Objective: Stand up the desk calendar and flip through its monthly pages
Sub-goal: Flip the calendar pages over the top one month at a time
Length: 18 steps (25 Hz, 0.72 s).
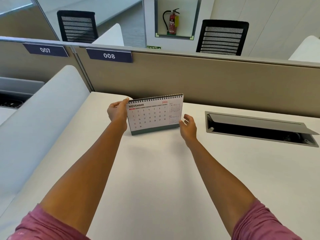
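A spiral-bound desk calendar [155,116] stands upright on the white desk [155,170], its NOVEMBER 2026 page facing me above a dark green base. My left hand [117,112] grips its upper left corner at the spiral binding, thumb in front. A turned page curls behind that corner. My right hand [188,126] hovers by the calendar's lower right corner, fingers spread, holding nothing; whether a fingertip touches the base edge is unclear.
An open cable hatch [259,129] with a raised grey lid is set in the desk to the right. A beige partition [190,80] labelled 008 runs behind the calendar. A white rounded divider [43,118] borders the left. Two black chairs stand beyond.
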Each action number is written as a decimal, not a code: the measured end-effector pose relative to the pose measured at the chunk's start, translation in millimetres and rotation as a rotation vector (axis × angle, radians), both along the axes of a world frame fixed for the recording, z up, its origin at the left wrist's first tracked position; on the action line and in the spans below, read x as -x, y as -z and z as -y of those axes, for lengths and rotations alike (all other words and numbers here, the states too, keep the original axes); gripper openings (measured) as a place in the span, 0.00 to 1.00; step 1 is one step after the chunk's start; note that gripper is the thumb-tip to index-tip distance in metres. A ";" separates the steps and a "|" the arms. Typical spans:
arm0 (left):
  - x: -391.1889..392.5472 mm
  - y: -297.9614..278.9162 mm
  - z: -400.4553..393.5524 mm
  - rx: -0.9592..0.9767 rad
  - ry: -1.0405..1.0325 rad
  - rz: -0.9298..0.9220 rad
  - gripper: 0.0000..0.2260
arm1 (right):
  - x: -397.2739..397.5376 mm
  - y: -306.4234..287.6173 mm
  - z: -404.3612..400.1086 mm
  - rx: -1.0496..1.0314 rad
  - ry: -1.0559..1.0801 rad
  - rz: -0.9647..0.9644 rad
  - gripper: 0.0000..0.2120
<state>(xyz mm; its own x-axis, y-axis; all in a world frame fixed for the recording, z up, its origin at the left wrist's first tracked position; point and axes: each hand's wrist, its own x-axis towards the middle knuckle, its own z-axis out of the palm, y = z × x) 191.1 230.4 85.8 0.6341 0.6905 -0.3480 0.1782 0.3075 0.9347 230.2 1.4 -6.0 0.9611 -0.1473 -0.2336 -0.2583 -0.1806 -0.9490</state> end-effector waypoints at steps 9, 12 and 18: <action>-0.4 2.8 -1.3 -0.075 0.009 0.001 0.11 | 15.4 7.4 -5.3 0.155 -0.149 0.015 0.27; 0.7 2.4 0.2 -0.066 0.002 -0.003 0.10 | 24.2 8.4 -3.9 0.106 -0.092 0.033 0.24; 3.5 -2.3 1.2 -0.022 0.008 0.008 0.11 | 30.1 6.2 -2.4 -0.023 0.203 0.068 0.14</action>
<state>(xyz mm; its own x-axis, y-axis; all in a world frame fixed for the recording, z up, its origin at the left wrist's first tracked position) 187.6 229.2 88.1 0.6420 0.6929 -0.3282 0.1732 0.2859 0.9425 200.2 3.9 -12.2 0.9257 -0.3353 -0.1750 -0.2229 -0.1098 -0.9687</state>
